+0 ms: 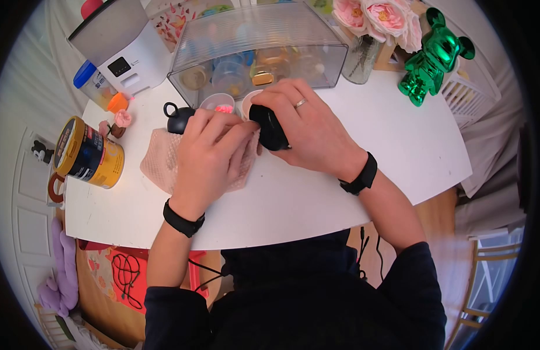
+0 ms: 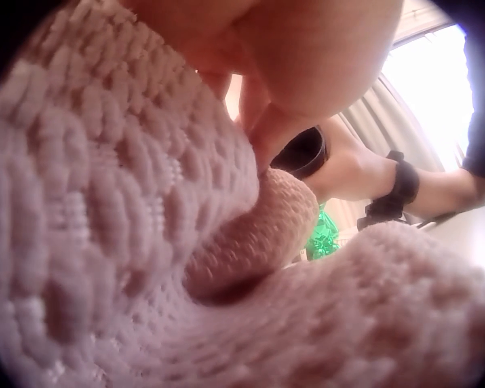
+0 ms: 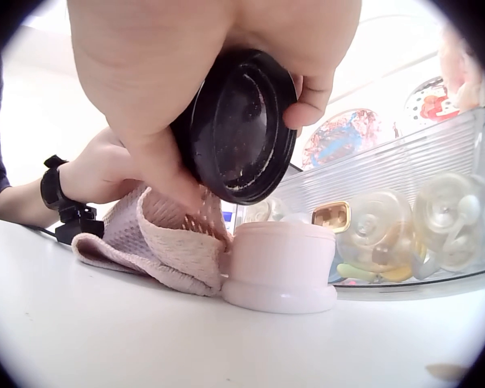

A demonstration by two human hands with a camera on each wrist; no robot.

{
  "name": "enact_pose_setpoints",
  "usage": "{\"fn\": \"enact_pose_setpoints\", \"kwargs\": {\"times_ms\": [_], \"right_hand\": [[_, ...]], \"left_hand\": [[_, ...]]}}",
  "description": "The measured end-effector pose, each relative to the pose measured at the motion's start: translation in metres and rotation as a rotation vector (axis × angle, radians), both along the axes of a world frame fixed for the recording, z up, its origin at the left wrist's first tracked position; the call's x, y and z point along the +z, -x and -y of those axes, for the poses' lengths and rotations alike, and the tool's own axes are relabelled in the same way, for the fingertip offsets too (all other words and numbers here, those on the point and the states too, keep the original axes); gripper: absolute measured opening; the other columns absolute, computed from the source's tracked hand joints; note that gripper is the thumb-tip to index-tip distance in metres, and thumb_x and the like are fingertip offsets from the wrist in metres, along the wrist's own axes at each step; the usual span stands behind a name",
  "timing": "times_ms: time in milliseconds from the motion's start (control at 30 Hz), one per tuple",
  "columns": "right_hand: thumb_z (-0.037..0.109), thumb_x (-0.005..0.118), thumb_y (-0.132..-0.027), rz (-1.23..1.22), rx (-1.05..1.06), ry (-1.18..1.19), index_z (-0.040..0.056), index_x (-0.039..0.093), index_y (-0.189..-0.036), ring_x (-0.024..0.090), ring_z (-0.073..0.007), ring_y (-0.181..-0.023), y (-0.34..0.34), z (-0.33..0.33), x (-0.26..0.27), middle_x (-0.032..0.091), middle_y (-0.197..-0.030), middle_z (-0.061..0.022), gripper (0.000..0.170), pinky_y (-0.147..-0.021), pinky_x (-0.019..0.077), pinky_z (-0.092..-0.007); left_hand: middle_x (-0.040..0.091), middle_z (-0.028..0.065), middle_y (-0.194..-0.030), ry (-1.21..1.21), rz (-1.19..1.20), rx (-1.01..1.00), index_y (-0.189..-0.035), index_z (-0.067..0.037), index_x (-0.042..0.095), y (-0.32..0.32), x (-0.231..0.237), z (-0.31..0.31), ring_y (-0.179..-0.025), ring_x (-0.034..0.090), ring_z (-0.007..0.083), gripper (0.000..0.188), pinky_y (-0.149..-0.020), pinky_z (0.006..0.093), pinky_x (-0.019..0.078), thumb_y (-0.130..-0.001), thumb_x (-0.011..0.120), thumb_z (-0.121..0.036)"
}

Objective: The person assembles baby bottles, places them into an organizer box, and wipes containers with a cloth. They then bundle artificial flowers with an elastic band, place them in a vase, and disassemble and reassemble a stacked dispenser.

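Observation:
My right hand [image 1: 319, 131] grips a round black lid-like piece [image 1: 270, 127]; its hollow, rimmed side shows dusty specks on the black piece [image 3: 241, 129] in the right wrist view. Fingers of my left hand [image 1: 208, 151] hold a pale pink textured cloth [image 1: 158, 160], whose upper part reaches the black piece's left side. Folds of the cloth [image 2: 97, 186] fill much of the left wrist view and hide part of the fingers. Just below the black piece in the right wrist view, a small pink pot [image 3: 281, 263] stands beside the cloth.
A black ringed object [image 1: 177, 121] and a white cup [image 1: 217, 104] stand behind my left hand. Behind them is a clear bin [image 1: 258, 44]. A yellow tub [image 1: 95, 154] is at left; a flower vase [image 1: 361, 61] and green figurine [image 1: 430, 64] are at right.

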State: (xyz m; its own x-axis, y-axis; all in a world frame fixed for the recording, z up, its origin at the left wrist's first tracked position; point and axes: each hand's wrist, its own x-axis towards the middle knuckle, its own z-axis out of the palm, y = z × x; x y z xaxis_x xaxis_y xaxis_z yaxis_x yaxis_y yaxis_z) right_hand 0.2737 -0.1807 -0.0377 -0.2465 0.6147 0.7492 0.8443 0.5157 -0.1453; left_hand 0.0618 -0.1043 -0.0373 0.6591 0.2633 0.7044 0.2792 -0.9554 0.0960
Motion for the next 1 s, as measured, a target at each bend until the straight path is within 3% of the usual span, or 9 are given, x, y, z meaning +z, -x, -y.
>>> {"fn": "enact_pose_setpoints", "kwargs": {"times_ms": [300, 600, 833, 1000], "right_hand": [[0.002, 0.093, -0.057, -0.005, -0.020, 0.009, 0.0071, 0.061, -0.129, 0.061, -0.0365, -0.119, 0.001, -0.001, -0.002, 0.065, -0.123, -0.0131, 0.079, -0.099, 0.0542, -0.0442], [0.006, 0.090, -0.067, -0.039, 0.023, 0.042, 0.0044, 0.058, -0.133, 0.060, -0.0376, -0.119, 0.004, 0.004, 0.004, 0.064, -0.125, -0.0142, 0.073, -0.101, 0.0512, -0.0446], [0.003, 0.088, -0.064, -0.005, 0.025, 0.038, 0.0068, 0.059, -0.134, 0.060, -0.0347, -0.118, 0.001, 0.002, -0.001, 0.064, -0.122, -0.0115, 0.076, -0.097, 0.0505, -0.0438], [0.005, 0.090, -0.062, 0.006, 0.011, -0.003, 0.0085, 0.059, -0.135, 0.060, -0.0339, -0.119, 0.000, -0.001, -0.003, 0.064, -0.124, -0.0111, 0.079, -0.096, 0.0491, -0.0436]], "left_hand": [[0.071, 0.0074, -0.103, 0.225, -0.038, -0.130, -0.105, -0.008, 0.078, -0.001, 0.000, 0.005, -0.100, 0.059, 0.0311, 0.017, -0.094, 0.0403, 0.0497, -0.089, 0.076, -0.003], [0.072, 0.0050, -0.103, 0.062, 0.123, -0.009, -0.106, -0.009, 0.079, 0.001, 0.000, -0.004, -0.099, 0.058, 0.0291, 0.021, -0.088, 0.0390, 0.0491, -0.087, 0.077, 0.000], [0.070, 0.0044, -0.102, -0.047, 0.041, 0.029, -0.106, -0.009, 0.079, -0.003, 0.000, 0.004, -0.098, 0.058, 0.0295, 0.023, -0.086, 0.0405, 0.0506, -0.084, 0.077, -0.001], [0.069, 0.0050, -0.101, 0.055, -0.020, 0.005, -0.102, -0.009, 0.078, -0.003, -0.002, 0.007, -0.099, 0.057, 0.0300, 0.018, -0.090, 0.0403, 0.0495, -0.085, 0.078, -0.003]]}}
